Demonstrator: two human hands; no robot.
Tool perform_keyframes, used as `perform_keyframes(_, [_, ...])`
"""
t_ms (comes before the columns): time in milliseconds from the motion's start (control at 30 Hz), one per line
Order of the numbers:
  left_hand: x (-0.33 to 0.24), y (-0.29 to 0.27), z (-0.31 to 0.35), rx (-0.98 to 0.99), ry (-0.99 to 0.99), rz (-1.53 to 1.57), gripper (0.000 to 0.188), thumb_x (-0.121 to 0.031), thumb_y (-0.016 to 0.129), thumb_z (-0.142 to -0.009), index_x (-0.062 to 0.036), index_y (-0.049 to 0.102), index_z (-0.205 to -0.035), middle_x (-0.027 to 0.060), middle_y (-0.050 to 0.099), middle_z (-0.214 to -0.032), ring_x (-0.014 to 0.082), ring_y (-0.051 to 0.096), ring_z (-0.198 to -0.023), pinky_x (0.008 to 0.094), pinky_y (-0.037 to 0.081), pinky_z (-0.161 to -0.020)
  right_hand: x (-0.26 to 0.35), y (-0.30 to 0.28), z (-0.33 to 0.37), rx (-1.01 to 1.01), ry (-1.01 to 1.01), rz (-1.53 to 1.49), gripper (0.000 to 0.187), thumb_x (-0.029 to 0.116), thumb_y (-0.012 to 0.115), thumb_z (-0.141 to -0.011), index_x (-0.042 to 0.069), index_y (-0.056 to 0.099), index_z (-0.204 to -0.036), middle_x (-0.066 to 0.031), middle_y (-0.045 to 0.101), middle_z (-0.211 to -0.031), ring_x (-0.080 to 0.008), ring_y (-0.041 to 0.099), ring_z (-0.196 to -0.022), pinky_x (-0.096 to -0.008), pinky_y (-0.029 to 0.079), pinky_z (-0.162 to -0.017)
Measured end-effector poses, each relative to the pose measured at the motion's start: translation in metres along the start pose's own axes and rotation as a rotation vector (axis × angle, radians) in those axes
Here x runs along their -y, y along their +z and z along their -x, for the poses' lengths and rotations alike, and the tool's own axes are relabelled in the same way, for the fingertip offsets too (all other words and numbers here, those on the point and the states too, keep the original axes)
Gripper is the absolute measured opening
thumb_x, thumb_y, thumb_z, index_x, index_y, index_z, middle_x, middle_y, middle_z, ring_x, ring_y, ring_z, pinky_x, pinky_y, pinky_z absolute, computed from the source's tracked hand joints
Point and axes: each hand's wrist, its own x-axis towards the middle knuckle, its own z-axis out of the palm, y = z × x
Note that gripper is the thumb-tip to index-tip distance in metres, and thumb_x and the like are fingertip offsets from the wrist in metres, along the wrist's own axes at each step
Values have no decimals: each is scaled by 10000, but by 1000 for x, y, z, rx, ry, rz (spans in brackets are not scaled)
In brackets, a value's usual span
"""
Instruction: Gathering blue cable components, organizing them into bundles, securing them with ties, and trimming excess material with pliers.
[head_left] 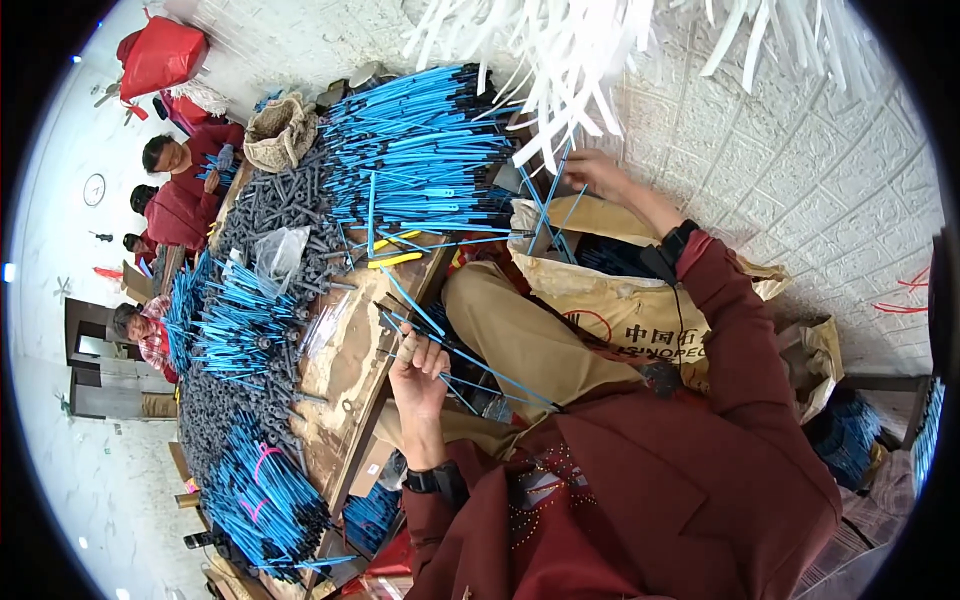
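Note:
My left hand [418,378] is closed around several thin blue sticks [500,375] with dark ends, in front of the table edge and over my lap. They fan out on both sides of its fingers. Farther off to the right, my right hand [597,172] pinches at the top of a blue stick [572,208], above the open mouth of a yellow-tan sack [620,312]. More blue sticks [545,215] cross each other beside its fingers, leaning at the sack's rim. Dark-ended sticks [615,255] lie inside the sack.
The wooden table [345,365] bears a big pile of blue sticks [415,150], heaped grey plastic pieces [285,205], yellow-handled pliers [396,258] and a clear bag [282,258]. White strips [560,60] hang at the top. Other people [185,205] sit along the far left.

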Motion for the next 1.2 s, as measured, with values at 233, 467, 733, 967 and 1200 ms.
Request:
perform_keyframes(233, [-12,-8,17,-111,92,4,203,-125,532,-976,-86,649,-1136,-36,411,-623,90,349,-551,229,307,-514,11,36,-46,163,57,-144,219,231,628,-933,35,665,-1023,-16,632,-792,-88,540,-616,-224,401,-507])
perform_keyframes(467, [-14,-12,13,-54,79,35,200,-103,529,-969,-77,647,-1129,-35,402,-623,88,338,-551,229,297,-505,-18,-34,13,-85,76,295,321,361,614,-949,49,684,-920,1,637,-717,-70,521,-548,-210,395,-487])
perform_keyframes(733, [-26,35,-5,187,51,33,255,-119,530,-975,-74,561,-1225,17,555,-769,115,487,-615,230,428,-577,132,17,247,-662,-556,483,310,251,490,-1023,-3,642,-933,-33,627,-797,-60,447,-560,-226,365,-511])
perform_keyframes(967, [-14,70,5,57,54,-341,371,-160,486,-1008,-18,436,-1348,254,537,-1319,314,601,-1155,378,529,-962,143,140,291,-349,-1018,91,265,208,409,-1046,-5,557,-991,-116,613,-848,-115,506,-578,-228,409,-544])
perform_keyframes(1200, [-17,77,24,18,158,-189,474,-267,444,-1036,88,386,-1344,302,472,-1359,372,520,-1250,433,489,-1025,81,216,243,272,-1224,503,180,114,450,-1001,-18,531,-1094,-190,630,-1006,-251,637,-752,-323,546,-690])
